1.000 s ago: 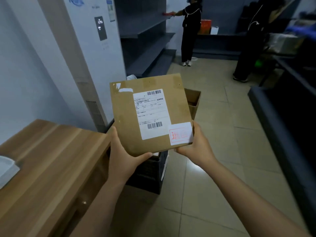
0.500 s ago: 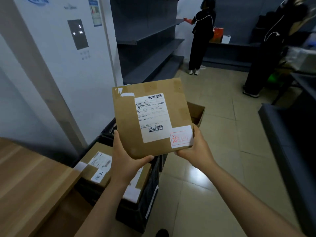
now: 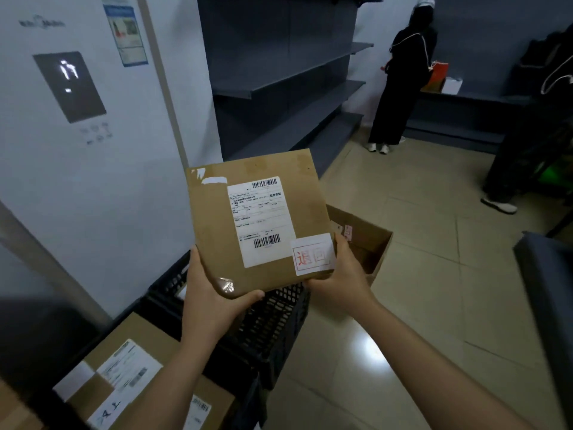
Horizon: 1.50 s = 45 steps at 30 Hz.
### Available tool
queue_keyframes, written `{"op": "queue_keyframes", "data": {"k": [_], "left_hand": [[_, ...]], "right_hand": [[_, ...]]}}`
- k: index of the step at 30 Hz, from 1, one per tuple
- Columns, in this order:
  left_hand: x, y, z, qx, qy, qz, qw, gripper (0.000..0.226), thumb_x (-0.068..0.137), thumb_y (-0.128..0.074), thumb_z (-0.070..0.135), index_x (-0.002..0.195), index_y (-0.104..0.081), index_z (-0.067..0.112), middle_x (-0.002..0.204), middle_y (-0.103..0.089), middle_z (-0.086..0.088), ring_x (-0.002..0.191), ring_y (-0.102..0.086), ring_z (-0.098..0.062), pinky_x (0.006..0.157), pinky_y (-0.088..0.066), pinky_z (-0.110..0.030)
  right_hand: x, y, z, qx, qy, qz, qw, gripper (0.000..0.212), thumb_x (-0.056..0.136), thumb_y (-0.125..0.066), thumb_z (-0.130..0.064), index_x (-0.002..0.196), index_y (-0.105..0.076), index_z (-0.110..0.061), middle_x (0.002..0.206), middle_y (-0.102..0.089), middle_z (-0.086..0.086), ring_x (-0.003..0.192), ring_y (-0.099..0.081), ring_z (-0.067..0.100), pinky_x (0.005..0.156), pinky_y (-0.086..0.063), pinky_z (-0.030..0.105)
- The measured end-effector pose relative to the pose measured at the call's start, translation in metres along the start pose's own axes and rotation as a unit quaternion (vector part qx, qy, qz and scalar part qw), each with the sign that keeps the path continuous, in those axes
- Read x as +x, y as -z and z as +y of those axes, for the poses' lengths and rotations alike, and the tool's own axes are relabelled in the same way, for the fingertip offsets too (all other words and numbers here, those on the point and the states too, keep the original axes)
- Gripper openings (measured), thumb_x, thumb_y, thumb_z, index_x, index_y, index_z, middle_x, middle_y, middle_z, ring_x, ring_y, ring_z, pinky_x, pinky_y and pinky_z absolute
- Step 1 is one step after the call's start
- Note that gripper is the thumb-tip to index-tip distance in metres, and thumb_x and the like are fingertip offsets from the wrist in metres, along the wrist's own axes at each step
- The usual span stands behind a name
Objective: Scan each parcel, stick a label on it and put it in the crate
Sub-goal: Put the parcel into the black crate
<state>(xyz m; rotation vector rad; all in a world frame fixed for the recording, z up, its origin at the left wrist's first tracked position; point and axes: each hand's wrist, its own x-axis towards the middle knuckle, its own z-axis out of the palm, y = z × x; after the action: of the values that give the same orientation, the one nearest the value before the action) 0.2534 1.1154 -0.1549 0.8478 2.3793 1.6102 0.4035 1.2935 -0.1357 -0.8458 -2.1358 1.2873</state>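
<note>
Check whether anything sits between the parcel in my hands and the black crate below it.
Nothing visible does. The left hand and right hand hold the parcel above the black crate. What lies inside it under the parcel is hidden. A second parcel lies lower left, off that path.

Beige tiled floor point(image 3: 418, 274), glossy, light glare near bottom centre. On it:
- black lattice crate point(image 3: 273, 330), centre, close to white fridge-type cabinet point(image 3: 93, 181) at left
- open cardboard box point(image 3: 372, 243) just right of crate, flaps up
- grey shelving unit point(image 3: 279, 88) at back-left, shelves bare
- 2 ppl standing: one at back point(image 3: 400, 88), one at right edge point(image 3: 527, 144)

Low grey shelf point(image 3: 471, 96) along back wall: orange bag point(image 3: 438, 74) w/ white box point(image 3: 452, 85) just beside it.
</note>
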Motion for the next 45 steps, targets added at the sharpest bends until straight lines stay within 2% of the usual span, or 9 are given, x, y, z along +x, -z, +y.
{"op": "queue_keyframes", "data": {"k": [7,18,22,27,30,33,39,43,45], "left_hand": [[0.052,-0.065,0.005,0.024,0.063,0.093,0.993,0.139,0.038,-0.095,0.048,0.149,-0.011,0.035,0.146,-0.037,0.01,0.131,-0.037,-0.009,0.109,-0.037,-0.042],[0.087,-0.082,-0.05,0.049,0.212,0.215,0.952,0.147,0.042,-0.094,0.05,0.152,0.001,0.033,0.155,-0.02,0.014,0.139,-0.024,-0.006,0.109,-0.026,-0.027],[0.107,-0.087,-0.09,0.048,0.26,0.22,0.939,0.149,0.046,-0.095,0.043,0.153,0.006,0.026,0.157,-0.014,0.013,0.14,-0.019,-0.005,0.105,-0.022,-0.022],[0.13,-0.1,-0.15,0.037,0.319,0.214,0.923,0.151,0.044,-0.095,0.043,0.153,0.009,0.024,0.158,-0.012,0.012,0.136,-0.016,0.002,0.107,-0.018,-0.018],[0.14,-0.114,-0.191,0.015,0.351,0.215,0.911,0.15,0.047,-0.095,0.04,0.152,0.01,0.025,0.156,-0.014,0.013,0.128,-0.015,0.007,0.107,-0.018,-0.018],[0.15,-0.132,-0.238,-0.004,0.384,0.222,0.896,0.151,0.045,-0.095,0.042,0.152,0.011,0.027,0.157,-0.014,0.013,0.131,-0.017,0.005,0.106,-0.019,-0.018],[0.159,-0.155,-0.312,0.003,0.433,0.233,0.871,0.15,0.046,-0.094,0.043,0.152,0.01,0.026,0.157,-0.011,0.012,0.141,-0.017,-0.007,0.108,-0.02,-0.021],[0.159,-0.165,-0.343,0.02,0.45,0.209,0.868,0.15,0.047,-0.092,0.048,0.152,0.013,0.024,0.159,-0.009,0.01,0.143,-0.015,-0.008,0.11,-0.021,-0.026],[0.163,-0.169,-0.351,0.033,0.451,0.199,0.87,0.15,0.049,-0.091,0.05,0.151,0.016,0.024,0.159,-0.005,0.011,0.143,-0.014,-0.009,0.112,-0.022,-0.028]], "right_hand": [[0.116,0.019,0.04,0.016,0.039,-0.106,0.993,0.081,0.07,-0.085,-0.02,0.121,-0.028,-0.047,0.105,-0.047,-0.033,0.095,-0.045,-0.025,0.064,-0.044,0.003],[0.226,-0.066,0.077,0.004,0.059,-0.29,0.955,0.089,0.064,-0.087,-0.009,0.131,-0.034,-0.033,0.103,-0.055,-0.024,0.093,-0.053,-0.007,0.065,-0.044,0.003],[0.254,-0.109,0.103,-0.016,0.031,-0.325,0.945,0.085,0.064,-0.087,-0.008,0.127,-0.036,-0.033,0.107,-0.056,-0.017,0.1,-0.054,0.0,0.064,-0.044,0.007],[0.285,-0.162,0.144,-0.032,0.023,-0.355,0.934,0.067,0.066,-0.085,-0.002,0.11,-0.045,-0.033,0.103,-0.057,-0.019,0.09,-0.057,-0.001,0.067,-0.045,0.006],[0.303,-0.196,0.174,-0.036,0.01,-0.377,0.926,0.077,0.067,-0.085,-0.003,0.118,-0.039,-0.037,0.105,-0.054,-0.022,0.093,-0.055,-0.004,0.066,-0.045,0.006],[0.324,-0.232,0.21,-0.054,0.002,-0.409,0.911,0.072,0.066,-0.082,0.002,0.107,-0.041,-0.04,0.102,-0.056,-0.021,0.094,-0.056,-0.003,0.062,-0.046,0.006],[0.351,-0.294,0.273,-0.107,-0.012,-0.458,0.882,0.088,0.059,-0.089,-0.014,0.127,-0.037,-0.035,0.11,-0.058,-0.011,0.102,-0.058,0.008,0.079,-0.052,0.026],[0.356,-0.31,0.299,-0.117,-0.008,-0.479,0.87,0.085,0.061,-0.09,-0.013,0.123,-0.035,-0.033,0.109,-0.054,-0.013,0.101,-0.055,0.004,0.073,-0.042,0.011],[0.36,-0.315,0.308,-0.134,0.008,-0.474,0.87,0.086,0.062,-0.09,-0.019,0.125,-0.034,-0.033,0.113,-0.053,-0.01,0.105,-0.053,0.008,0.077,-0.044,0.016]]}}
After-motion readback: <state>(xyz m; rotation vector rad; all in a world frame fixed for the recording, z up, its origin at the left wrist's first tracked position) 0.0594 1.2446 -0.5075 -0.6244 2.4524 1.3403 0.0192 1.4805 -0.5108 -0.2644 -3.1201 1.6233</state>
